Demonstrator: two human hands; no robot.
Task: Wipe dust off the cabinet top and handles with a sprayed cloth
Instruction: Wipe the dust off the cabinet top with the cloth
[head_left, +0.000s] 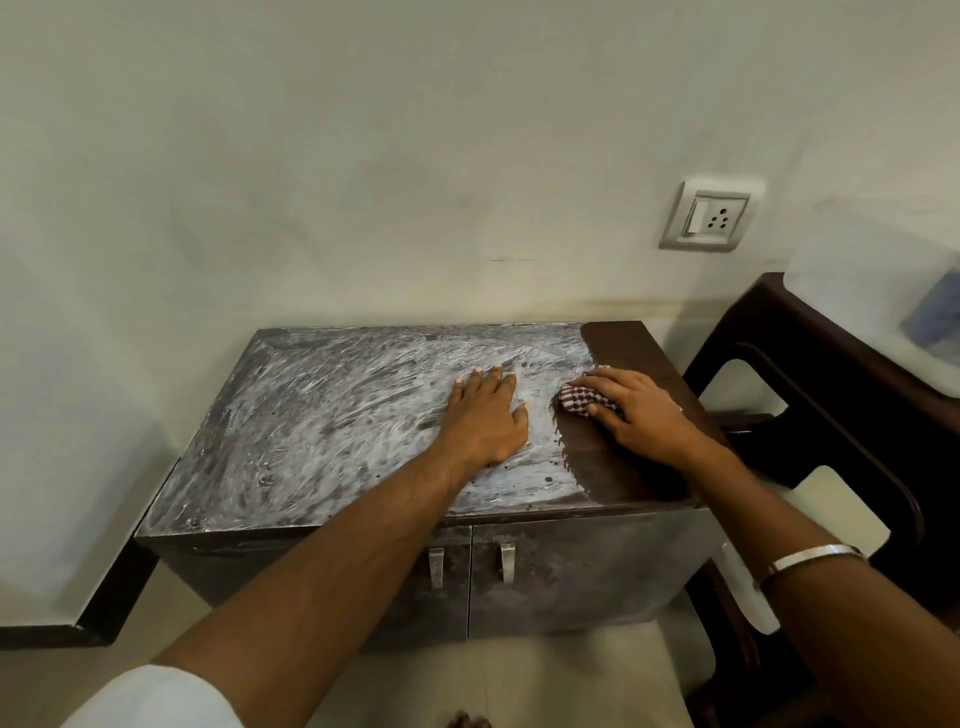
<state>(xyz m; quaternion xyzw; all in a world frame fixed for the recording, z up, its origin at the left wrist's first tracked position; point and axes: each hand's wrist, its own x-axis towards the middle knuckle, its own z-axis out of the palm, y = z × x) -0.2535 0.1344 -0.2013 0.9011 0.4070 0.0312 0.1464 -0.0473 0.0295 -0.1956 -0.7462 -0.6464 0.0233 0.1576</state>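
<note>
A low dark cabinet stands against the wall; its top (322, 415) is smeared with whitish dust, except a clean brown strip along the right side. My left hand (485, 415) lies flat on the dusty top, fingers straight. My right hand (631, 410) presses a red-and-white checked cloth (582, 400) onto the top at the border between dust and clean wood, fingers bent over it. Two metal handles (436, 567), (507, 561) hang on the doors below the front edge.
A dark brown plastic chair (810, 395) stands close to the cabinet's right side. A wall socket (710, 218) is above it. A black skirting (111, 597) runs along the left wall. The floor in front is pale tile.
</note>
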